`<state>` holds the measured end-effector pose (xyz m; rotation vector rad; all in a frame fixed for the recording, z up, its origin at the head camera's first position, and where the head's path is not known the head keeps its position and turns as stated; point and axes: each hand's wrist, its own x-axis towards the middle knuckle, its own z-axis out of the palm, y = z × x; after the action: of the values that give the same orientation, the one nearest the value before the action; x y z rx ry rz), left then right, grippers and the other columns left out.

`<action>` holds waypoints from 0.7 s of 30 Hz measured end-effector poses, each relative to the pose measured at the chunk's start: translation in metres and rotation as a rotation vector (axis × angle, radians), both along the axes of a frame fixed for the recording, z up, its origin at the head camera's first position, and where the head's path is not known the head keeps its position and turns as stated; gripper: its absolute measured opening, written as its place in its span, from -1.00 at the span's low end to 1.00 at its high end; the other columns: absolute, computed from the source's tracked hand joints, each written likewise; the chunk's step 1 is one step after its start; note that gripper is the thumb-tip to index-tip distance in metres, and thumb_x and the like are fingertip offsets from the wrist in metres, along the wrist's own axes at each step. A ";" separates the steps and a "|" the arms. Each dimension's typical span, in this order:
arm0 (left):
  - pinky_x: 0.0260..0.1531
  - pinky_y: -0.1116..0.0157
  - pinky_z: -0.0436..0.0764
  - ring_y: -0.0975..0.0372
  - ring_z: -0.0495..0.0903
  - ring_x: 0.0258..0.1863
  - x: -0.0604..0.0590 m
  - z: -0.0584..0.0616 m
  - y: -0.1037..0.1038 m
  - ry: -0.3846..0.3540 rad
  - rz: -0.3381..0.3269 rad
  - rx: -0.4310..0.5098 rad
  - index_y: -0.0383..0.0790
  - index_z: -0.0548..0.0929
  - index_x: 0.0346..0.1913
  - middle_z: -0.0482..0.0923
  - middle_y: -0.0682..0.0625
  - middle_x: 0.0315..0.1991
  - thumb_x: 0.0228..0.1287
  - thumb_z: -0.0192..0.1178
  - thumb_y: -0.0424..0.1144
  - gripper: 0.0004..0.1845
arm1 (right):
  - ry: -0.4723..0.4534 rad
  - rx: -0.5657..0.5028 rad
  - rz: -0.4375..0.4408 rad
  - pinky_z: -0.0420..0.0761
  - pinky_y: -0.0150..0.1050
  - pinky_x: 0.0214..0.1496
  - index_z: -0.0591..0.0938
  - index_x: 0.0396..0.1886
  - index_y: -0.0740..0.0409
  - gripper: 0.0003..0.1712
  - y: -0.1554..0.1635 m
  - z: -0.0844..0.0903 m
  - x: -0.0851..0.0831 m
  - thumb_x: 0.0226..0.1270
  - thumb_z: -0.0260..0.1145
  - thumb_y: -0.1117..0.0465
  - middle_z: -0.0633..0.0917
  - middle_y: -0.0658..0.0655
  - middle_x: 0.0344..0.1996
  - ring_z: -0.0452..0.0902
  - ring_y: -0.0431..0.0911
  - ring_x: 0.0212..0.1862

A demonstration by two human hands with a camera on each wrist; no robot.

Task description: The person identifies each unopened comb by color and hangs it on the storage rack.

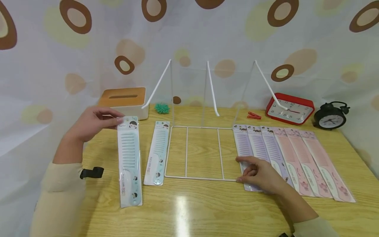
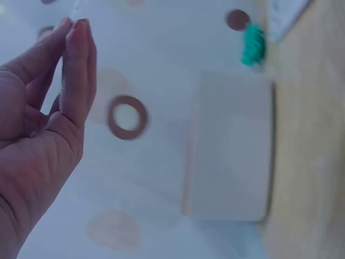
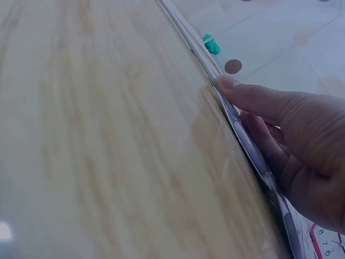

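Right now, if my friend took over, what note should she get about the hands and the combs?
Left hand: pinches the top of a blue packaged comb, holding it up off the table.
Right hand: rests on the leftmost purple comb beside the white wire rack.
Second blue comb lies flat, left of the rack.
Three purple and three pink combs lie in a row to its right.
Done: nothing in the rack yet.
Left: probably all eight combs.
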<state>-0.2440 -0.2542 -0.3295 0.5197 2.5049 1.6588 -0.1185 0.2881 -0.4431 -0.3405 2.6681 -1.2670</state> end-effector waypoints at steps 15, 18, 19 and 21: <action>-0.31 0.37 0.74 0.15 0.72 -0.31 0.074 0.077 0.060 0.525 -0.389 0.561 -0.70 0.69 -0.28 0.76 -0.18 -0.25 -0.03 0.35 -0.75 -0.82 | -0.019 0.033 -0.019 0.63 -0.39 -0.35 0.54 0.33 0.10 -0.16 0.000 -0.001 -0.002 0.01 0.63 0.07 0.71 -0.03 -0.42 0.63 -0.24 -0.42; -0.33 0.36 0.74 0.16 0.72 -0.32 0.082 0.084 0.075 0.579 -0.314 0.542 -0.70 0.70 -0.29 0.77 -0.16 -0.28 0.00 0.40 -0.67 -0.83 | -0.015 0.033 -0.019 0.63 -0.39 -0.35 0.54 0.33 0.10 -0.16 0.000 -0.001 -0.002 0.01 0.63 0.08 0.71 -0.03 -0.43 0.63 -0.24 -0.42; -0.34 0.36 0.74 0.17 0.71 -0.33 0.084 0.086 0.079 0.585 -0.289 0.536 -0.70 0.70 -0.29 0.77 -0.16 -0.29 0.01 0.41 -0.65 -0.83 | -0.012 0.030 -0.016 0.64 -0.39 -0.35 0.54 0.33 0.11 -0.17 0.000 0.000 -0.002 0.01 0.62 0.08 0.71 -0.03 -0.43 0.63 -0.24 -0.42; -0.36 0.34 0.74 0.17 0.71 -0.34 0.085 0.089 0.085 0.577 -0.253 0.534 -0.70 0.69 -0.29 0.76 -0.16 -0.30 0.02 0.39 -0.67 -0.84 | -0.009 0.022 -0.013 0.64 -0.39 -0.35 0.54 0.33 0.13 -0.17 0.000 0.000 -0.001 0.02 0.62 0.09 0.71 -0.01 -0.43 0.63 -0.25 -0.42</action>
<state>-0.1595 -0.1696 -0.2407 1.4839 2.1226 2.3139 -0.1196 0.2880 -0.4428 -0.3145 2.6786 -1.2386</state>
